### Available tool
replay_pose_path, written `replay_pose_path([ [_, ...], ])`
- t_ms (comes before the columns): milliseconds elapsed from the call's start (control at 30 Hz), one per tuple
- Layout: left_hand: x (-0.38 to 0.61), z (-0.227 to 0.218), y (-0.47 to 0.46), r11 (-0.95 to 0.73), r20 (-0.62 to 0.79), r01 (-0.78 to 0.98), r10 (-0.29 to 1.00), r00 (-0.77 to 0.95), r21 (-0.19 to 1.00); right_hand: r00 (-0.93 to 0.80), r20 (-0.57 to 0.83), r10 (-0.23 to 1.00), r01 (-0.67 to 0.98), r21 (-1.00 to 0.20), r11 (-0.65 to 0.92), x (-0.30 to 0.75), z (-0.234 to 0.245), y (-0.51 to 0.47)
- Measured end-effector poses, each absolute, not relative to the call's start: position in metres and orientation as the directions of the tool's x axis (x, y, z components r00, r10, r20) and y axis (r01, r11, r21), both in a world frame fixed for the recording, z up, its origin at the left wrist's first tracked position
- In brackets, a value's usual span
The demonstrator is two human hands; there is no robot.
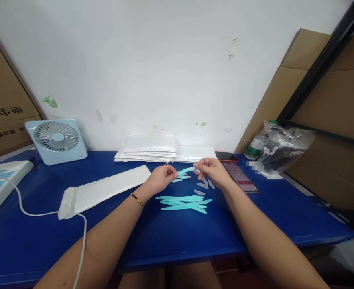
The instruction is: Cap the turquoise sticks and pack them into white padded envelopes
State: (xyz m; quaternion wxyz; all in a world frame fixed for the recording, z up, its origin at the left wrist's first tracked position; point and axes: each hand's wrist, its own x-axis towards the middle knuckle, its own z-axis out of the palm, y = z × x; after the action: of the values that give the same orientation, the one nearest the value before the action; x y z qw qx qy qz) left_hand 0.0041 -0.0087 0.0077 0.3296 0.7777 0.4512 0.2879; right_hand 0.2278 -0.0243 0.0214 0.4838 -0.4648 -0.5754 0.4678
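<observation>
Between my hands is a slim turquoise eyebrow razor point(188, 170). My left hand point(162, 177) pinches one end of it. My right hand point(208, 170) closes its fingertips around a small translucent cap point(195, 169) at the razor's other end; whether the cap is fully on cannot be seen. Just beneath my left fingertips lie a few short turquoise pieces point(181, 178), partly hidden. Several loose translucent caps point(203, 185) are scattered below my right hand. Nearer to me, a loose pile of turquoise razors point(183, 203) lies on the blue table point(177, 237).
A white padded mailer point(110, 188) lies left of my hands, and stacked mailers point(148, 145) stand against the wall. A blue fan point(58, 140), power strip point(5, 180) and white cable point(85, 233) are left. Phones point(241, 178), a bottle point(255, 146) and a plastic bag point(281, 146) are right.
</observation>
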Motion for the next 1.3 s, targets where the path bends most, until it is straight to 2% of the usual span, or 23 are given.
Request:
replay_pose_path([
  [167, 0.003, 0.007, -0.007, -0.386, 0.158, 0.531, 0.892, 0.424, 0.755, -0.022, 0.158, 0.987, 0.077, -0.984, 0.159, 0.234, 0.025, -0.024],
  [367, 0.004, 0.006, -0.007, -0.403, 0.168, 0.527, 0.883, 0.437, 0.748, -0.108, 0.135, 0.985, 0.105, -0.984, 0.147, 0.222, 0.017, -0.024],
  [467, 0.004, 0.005, -0.008, -0.413, 0.160, 0.570, 0.883, 0.440, 0.711, -0.153, 0.115, 0.982, 0.237, -0.960, 0.149, 0.225, 0.017, -0.024],
  [567, 0.002, 0.006, -0.010, -0.450, 0.186, 0.688, 0.886, 0.426, 0.569, -0.173, 0.058, 0.983, 0.507, -0.850, 0.140, 0.238, 0.022, -0.027],
  [667, 0.002, 0.009, -0.015, -0.530, 0.258, 0.729, 0.848, 0.463, 0.433, -0.310, -0.122, 0.943, 0.700, -0.701, 0.139, 0.249, 0.029, -0.032],
  [733, 0.003, 0.010, -0.020, -0.602, 0.246, 0.676, 0.795, 0.554, 0.425, -0.386, -0.222, 0.896, 0.780, -0.596, 0.188, 0.249, 0.030, -0.035],
  [867, 0.008, 0.008, -0.026, -0.641, 0.059, 0.610, 0.711, 0.701, 0.466, -0.436, -0.187, 0.880, 0.832, -0.457, 0.315, 0.240, 0.027, -0.035],
  [967, 0.010, 0.005, -0.027, -0.589, -0.007, 0.658, 0.743, 0.669, 0.470, -0.412, -0.200, 0.889, 0.832, -0.481, 0.277, 0.243, 0.027, -0.034],
  [1167, 0.010, 0.007, -0.028, -0.512, -0.068, 0.652, 0.756, 0.651, 0.558, -0.406, -0.293, 0.866, 0.696, -0.713, 0.085, 0.265, 0.036, -0.037],
  [1300, 0.010, 0.007, -0.028, -0.461, -0.096, 0.693, 0.792, 0.603, 0.554, -0.453, -0.303, 0.839, 0.659, -0.747, 0.086, 0.271, 0.036, -0.036],
])
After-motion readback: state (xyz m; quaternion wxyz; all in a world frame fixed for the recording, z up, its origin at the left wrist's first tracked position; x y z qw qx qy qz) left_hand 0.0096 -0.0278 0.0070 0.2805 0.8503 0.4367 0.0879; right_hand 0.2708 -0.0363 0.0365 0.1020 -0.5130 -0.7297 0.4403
